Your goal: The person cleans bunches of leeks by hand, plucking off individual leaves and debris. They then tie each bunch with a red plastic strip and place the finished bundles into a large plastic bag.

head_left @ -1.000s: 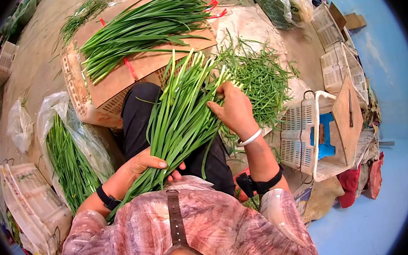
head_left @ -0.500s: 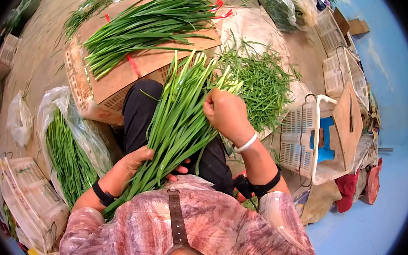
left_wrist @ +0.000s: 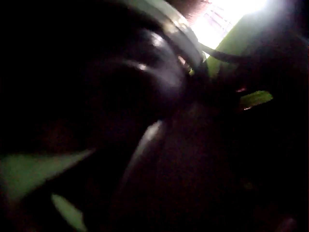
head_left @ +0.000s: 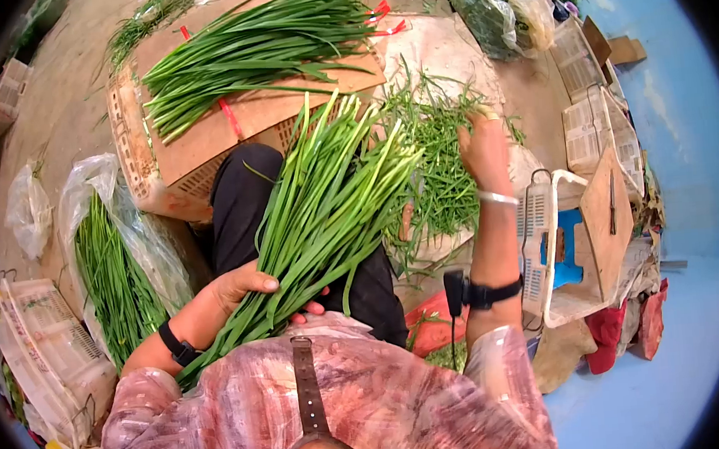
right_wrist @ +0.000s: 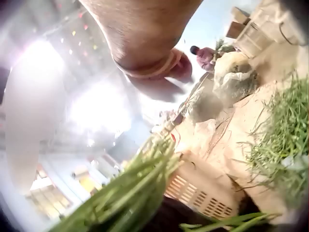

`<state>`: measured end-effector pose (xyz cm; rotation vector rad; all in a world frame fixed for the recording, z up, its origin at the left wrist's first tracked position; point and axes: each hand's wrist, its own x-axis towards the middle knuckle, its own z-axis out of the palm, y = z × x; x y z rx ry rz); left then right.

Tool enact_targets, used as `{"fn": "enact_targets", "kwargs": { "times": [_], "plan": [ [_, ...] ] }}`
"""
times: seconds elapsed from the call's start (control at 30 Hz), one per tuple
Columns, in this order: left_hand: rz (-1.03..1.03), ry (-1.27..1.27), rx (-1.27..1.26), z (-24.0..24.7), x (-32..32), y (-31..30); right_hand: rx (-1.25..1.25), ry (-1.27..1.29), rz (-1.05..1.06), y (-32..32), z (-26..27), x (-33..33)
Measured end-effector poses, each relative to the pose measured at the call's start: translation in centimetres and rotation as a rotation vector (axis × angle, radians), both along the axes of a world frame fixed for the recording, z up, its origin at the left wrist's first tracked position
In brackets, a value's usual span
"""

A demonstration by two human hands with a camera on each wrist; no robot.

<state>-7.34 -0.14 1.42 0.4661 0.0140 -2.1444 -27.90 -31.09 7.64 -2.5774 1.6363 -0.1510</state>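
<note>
Diagonally across the lap (head_left: 239, 202) lies the bunch of greens (head_left: 316, 207), pale ends away and rightward. The left hand (head_left: 238, 287), nearer, grips its leafy part; the right hand (head_left: 486, 154), apart over scraps (head_left: 444, 188), is too blurred to tell its hold.

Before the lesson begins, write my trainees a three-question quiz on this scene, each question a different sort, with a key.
1. How many hands hold the bunch of stalks? A) none B) one C) both
2. True or false: the right hand is away from that bunch.
3. What colour are the strips sticking out from under the greens on the brown board?

Key: 1. B, the left hand. 2. True. 3. Red.
</note>
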Motion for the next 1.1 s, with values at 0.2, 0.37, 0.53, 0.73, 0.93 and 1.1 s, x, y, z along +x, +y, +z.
{"fn": "enact_targets", "kwargs": {
  "times": [0.2,0.37,0.53,0.73,0.93,1.1],
  "plan": [
    [0.033,-0.060,0.060,1.7,-0.3,-0.4,0.389,-0.464,0.384,6.4,-2.5,6.7],
    [0.096,0.335,0.161,-0.4,-0.2,0.5,0.303,-0.266,0.387,8.1,-3.2,7.4],
    [0.128,0.403,0.076,-0.8,-0.5,1.0,0.210,-0.542,0.350,8.5,-4.6,7.3],
    [0.110,-0.010,-0.007,1.7,-0.5,1.1,0.364,-0.688,0.635,14.7,-1.5,6.6],
    [0.070,-0.116,-0.012,1.4,0.1,1.0,0.873,-1.054,0.685,7.7,3.3,2.6],
    [-0.100,-0.104,-0.027,-0.6,0.7,0.3,-0.016,0.212,-0.150,-3.6,-2.9,0.0]
  ]
}}
